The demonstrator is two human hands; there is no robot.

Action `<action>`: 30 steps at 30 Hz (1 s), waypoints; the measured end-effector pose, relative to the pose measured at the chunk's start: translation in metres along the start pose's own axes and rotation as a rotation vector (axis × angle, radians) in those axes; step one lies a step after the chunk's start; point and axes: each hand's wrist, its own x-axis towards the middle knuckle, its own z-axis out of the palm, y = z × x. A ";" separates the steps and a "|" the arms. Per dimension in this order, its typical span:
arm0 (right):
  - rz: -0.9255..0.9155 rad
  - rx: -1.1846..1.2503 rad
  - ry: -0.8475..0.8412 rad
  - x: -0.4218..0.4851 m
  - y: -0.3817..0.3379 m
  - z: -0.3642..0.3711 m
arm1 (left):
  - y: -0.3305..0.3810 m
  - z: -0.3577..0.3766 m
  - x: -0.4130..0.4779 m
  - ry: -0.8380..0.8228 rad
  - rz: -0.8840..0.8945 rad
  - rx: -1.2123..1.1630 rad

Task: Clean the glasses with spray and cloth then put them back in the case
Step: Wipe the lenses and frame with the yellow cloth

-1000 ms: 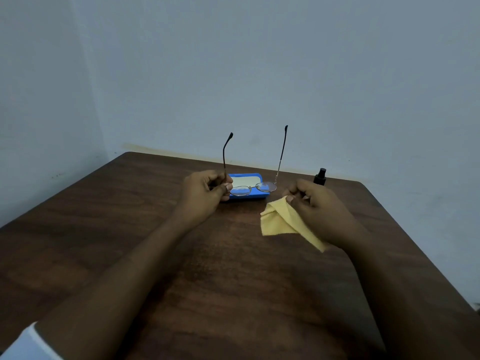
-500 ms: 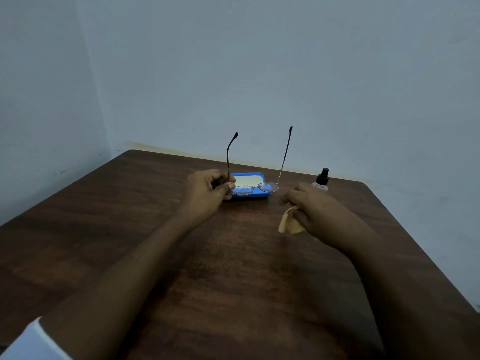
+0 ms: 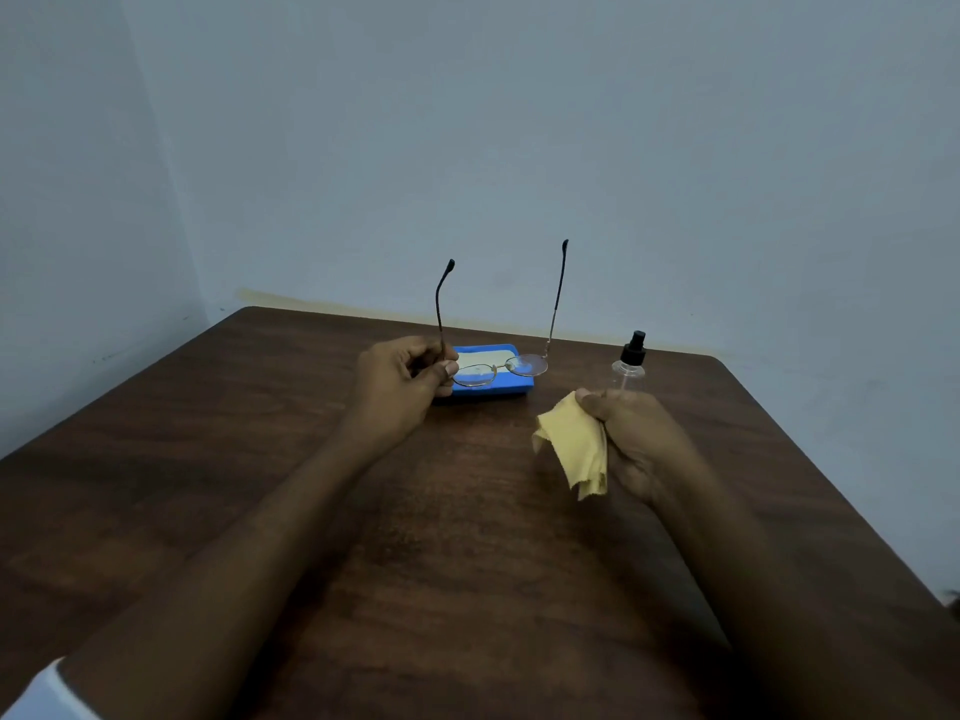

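Observation:
My left hand (image 3: 402,384) pinches the thin-framed glasses (image 3: 526,364) at their left hinge, lenses down and both temples pointing up. They hover just above the open blue case (image 3: 498,388), which lies on the table behind my hands. My right hand (image 3: 631,436) grips a yellow cloth (image 3: 574,446) that hangs from my fingers, a little right of and below the glasses. A clear spray bottle (image 3: 629,363) with a black nozzle stands upright right behind my right hand.
Everything sits on a dark wooden table (image 3: 363,537) pushed into a corner of pale blue walls. The table's right edge runs diagonally close to my right forearm.
My right hand has gathered the yellow cloth, which now hangs loosely from my fingers. The glasses stay held in my left hand above the case.

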 end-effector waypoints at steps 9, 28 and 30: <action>0.147 0.613 -0.166 0.004 -0.001 -0.001 | 0.004 0.006 -0.009 0.036 0.102 0.056; -0.079 0.458 -0.228 0.007 0.007 0.004 | 0.008 0.016 -0.018 0.040 0.603 0.299; -0.092 0.408 -0.246 0.005 0.006 0.005 | 0.009 0.017 -0.019 0.020 0.619 0.293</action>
